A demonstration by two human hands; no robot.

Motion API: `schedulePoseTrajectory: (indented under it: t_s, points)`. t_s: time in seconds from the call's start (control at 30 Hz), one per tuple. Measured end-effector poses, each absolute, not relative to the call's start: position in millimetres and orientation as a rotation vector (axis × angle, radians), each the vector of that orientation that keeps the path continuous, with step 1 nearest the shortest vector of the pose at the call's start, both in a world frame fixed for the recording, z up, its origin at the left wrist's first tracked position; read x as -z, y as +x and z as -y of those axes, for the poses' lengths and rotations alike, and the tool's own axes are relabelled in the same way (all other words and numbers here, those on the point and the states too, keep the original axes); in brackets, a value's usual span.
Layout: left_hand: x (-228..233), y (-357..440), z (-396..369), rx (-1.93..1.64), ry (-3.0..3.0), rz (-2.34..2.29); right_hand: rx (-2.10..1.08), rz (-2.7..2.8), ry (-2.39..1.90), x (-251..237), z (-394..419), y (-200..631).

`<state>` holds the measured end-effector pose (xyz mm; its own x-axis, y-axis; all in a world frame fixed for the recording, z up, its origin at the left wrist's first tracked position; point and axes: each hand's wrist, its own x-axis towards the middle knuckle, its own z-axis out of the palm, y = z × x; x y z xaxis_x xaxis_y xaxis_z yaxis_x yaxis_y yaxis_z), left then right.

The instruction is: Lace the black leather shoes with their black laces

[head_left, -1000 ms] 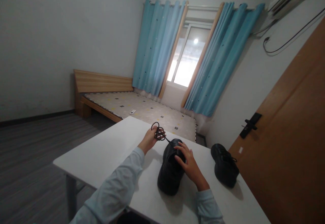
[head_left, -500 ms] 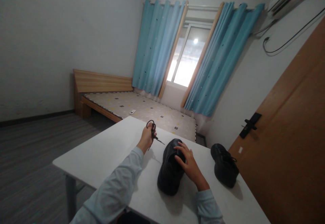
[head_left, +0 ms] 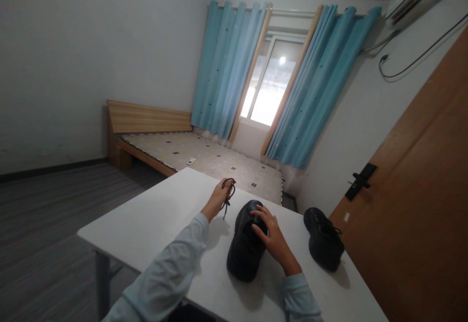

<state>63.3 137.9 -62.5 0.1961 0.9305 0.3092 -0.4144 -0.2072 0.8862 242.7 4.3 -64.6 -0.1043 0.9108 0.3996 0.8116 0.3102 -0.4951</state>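
Observation:
A dark shoelace [head_left: 233,188] is looped in my left hand [head_left: 217,200], whose fingers are closed on it above the white table. One lace end dangles below the fingers, left of the near black shoe [head_left: 244,256]. That shoe stands upright on the tabletop, and no lace is clearly visible in it. My right hand [head_left: 273,236] rests over its upper part, thumb and fingers curved around the dark opening and gripping it. Further right, a second black shoe [head_left: 325,244] with its lace in place sits apart from both hands.
The white table [head_left: 153,229] has its right edge beside a brown door [head_left: 413,205] with a black handle. Beyond the table is a bed [head_left: 204,154] with a white remote [head_left: 190,161] on it. Blue curtains flank a window behind.
My left hand has shifted right with the shoelace, and the lace end that pointed toward the shoe now hangs down. My right hand and both shoes have stayed put.

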Motion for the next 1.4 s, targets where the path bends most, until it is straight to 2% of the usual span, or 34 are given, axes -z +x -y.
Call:
schedulePoseTrajectory:
  t_s: [0.2,0.53,1.4]
  points:
    - [66,73,-126,-1.098,1.569,-0.664,-0.174,1.944,-1.482,60,-5,240]
    - [82,83,-129,-0.942,1.844,-0.697,-0.185,1.944,-1.428,58,-6,238]
    - [74,79,-121,-0.921,1.949,-0.762,-0.157,1.927,-1.345,57,-4,238]
